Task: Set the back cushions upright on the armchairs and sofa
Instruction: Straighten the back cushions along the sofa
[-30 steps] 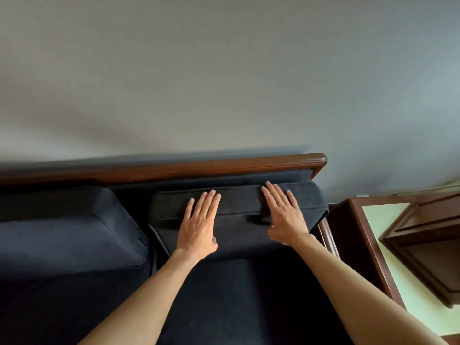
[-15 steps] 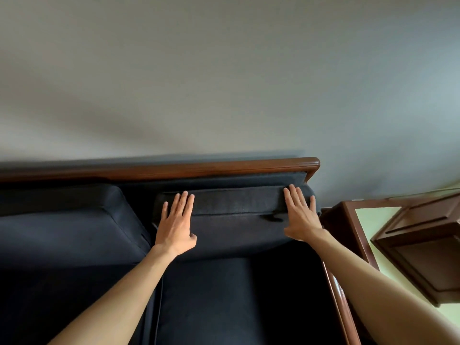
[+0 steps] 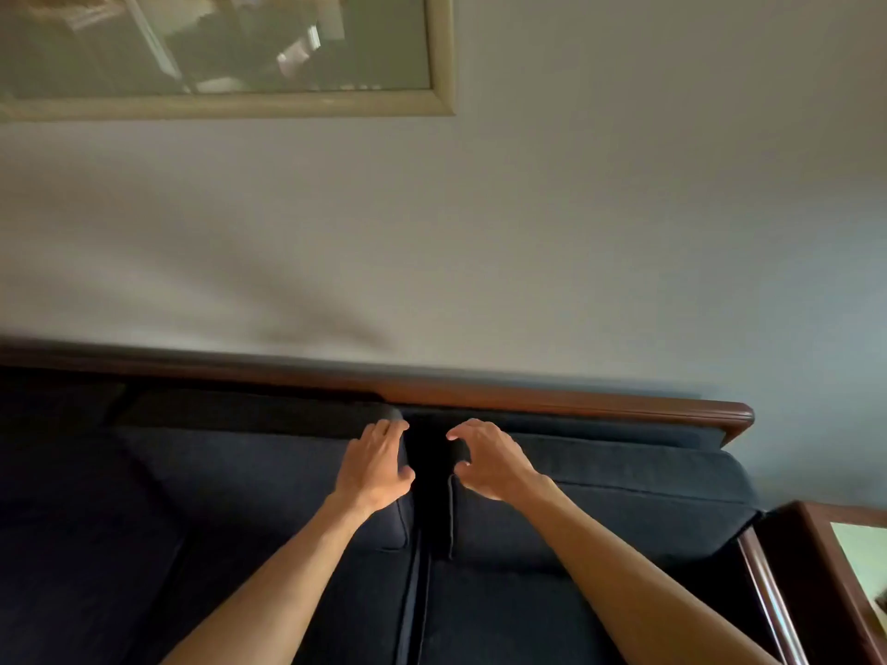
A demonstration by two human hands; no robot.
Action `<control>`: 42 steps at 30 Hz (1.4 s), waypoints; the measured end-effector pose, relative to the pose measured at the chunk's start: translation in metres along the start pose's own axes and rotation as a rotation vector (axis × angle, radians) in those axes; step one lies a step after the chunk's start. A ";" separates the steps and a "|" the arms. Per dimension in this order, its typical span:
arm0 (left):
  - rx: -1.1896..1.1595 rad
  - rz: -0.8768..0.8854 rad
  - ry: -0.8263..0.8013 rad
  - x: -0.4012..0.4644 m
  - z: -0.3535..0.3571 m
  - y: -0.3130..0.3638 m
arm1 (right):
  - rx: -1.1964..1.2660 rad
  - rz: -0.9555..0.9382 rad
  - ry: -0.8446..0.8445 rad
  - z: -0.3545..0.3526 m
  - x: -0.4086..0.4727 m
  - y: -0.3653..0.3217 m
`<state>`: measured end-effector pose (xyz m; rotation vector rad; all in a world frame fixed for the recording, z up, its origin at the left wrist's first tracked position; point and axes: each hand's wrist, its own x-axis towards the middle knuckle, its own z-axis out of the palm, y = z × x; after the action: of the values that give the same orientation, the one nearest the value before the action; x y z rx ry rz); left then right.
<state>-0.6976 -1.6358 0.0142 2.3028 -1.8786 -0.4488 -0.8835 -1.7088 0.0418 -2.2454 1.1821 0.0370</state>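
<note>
A dark navy sofa with a wooden back rail (image 3: 576, 400) stands against the wall. Two navy back cushions lean against its back, with a narrow dark gap between them. My left hand (image 3: 374, 467) curls around the upper right edge of the middle back cushion (image 3: 240, 472). My right hand (image 3: 489, 463) is clawed around the upper left corner of the right back cushion (image 3: 624, 482). Both cushions stand roughly upright, and the hands face each other across the gap.
A dark wooden side table (image 3: 825, 568) with a pale top stands at the sofa's right end, beside the wooden armrest (image 3: 763, 583). A framed picture (image 3: 240, 50) hangs on the wall above. Another navy cushion (image 3: 57, 496) fills the far left.
Both hands left the top of the right back cushion, where they lay flat, and came together at the gap between the two cushions. The view swung left and up.
</note>
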 end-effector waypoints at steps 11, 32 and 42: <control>0.135 -0.002 -0.063 0.013 -0.050 -0.239 | -0.150 0.018 -0.043 0.103 0.114 -0.160; 0.370 0.010 -0.117 0.047 -0.052 -0.358 | -0.629 0.172 -0.004 0.144 0.166 -0.150; 0.341 0.066 -0.101 0.040 -0.039 -0.322 | -0.648 0.221 -0.005 0.131 0.136 -0.120</control>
<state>-0.3780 -1.6096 -0.0479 2.4518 -2.2238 -0.2568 -0.6793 -1.6912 -0.0462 -2.6263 1.5767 0.5881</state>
